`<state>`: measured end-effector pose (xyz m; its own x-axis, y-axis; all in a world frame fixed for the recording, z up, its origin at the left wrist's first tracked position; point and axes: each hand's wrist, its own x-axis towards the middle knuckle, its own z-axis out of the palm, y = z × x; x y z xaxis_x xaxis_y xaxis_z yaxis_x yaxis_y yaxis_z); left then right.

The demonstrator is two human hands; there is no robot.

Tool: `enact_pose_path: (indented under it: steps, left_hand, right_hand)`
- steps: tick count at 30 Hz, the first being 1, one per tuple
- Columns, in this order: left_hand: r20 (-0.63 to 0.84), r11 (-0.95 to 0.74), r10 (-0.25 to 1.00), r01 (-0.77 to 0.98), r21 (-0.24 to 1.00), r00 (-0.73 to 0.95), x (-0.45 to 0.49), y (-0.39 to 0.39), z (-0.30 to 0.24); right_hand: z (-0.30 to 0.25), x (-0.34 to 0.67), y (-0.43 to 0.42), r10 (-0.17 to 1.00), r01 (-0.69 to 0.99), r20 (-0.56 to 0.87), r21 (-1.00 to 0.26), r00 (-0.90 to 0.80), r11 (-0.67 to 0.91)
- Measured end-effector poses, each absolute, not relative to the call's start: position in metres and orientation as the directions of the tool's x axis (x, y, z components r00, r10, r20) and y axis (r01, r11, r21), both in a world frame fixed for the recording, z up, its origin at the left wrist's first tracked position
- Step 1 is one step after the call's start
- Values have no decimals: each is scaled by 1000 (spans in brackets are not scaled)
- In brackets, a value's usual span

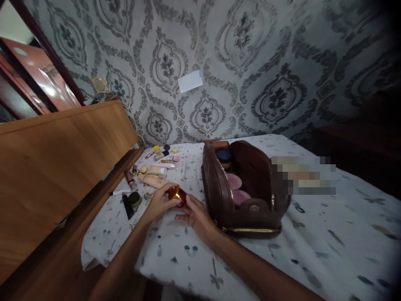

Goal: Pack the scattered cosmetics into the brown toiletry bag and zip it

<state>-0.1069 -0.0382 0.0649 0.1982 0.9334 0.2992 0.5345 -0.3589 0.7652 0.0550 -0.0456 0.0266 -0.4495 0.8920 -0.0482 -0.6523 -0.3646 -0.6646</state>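
Note:
My left hand (158,200) and my right hand (196,214) both close round a small red jar with a gold lid (177,195), held just above the white patterned sheet (313,251). The left fingers curl over the jar's top and left side. The right fingers press on its right and lower side. To the right of my hands stands an open brown leather cosmetic bag (244,192) with pink pads and a blue jar inside.
Several tubes, lipsticks and small pots (156,167) lie scattered on the sheet beyond my left hand. A black tube and a dark round jar (133,200) rest near the bed's left edge. A wooden headboard (62,163) rises at left. Patterned wallpaper is behind.

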Motion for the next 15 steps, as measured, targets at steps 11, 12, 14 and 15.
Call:
enact_pose_path:
  steps: [11, 12, 14, 15]
  left_hand:
    - [499, -471, 828, 799, 373, 255, -104, -44, 47]
    - [508, -474, 823, 801, 365, 256, -105, -44, 46]
    - [531, -486, 807, 802, 348, 259, -106, -44, 43]
    - [546, -495, 796, 800, 339, 261, -107, -43, 42]
  right_hand:
    - [27, 54, -45, 889, -696, -97, -587, -448, -415]
    - [26, 54, -44, 888, -698, -98, -582, -449, -417]
    - [25, 53, -44, 886, -701, -99, -574, -453, -423]
    - [25, 52, -43, 884, -701, -100, -571, -456, -427]
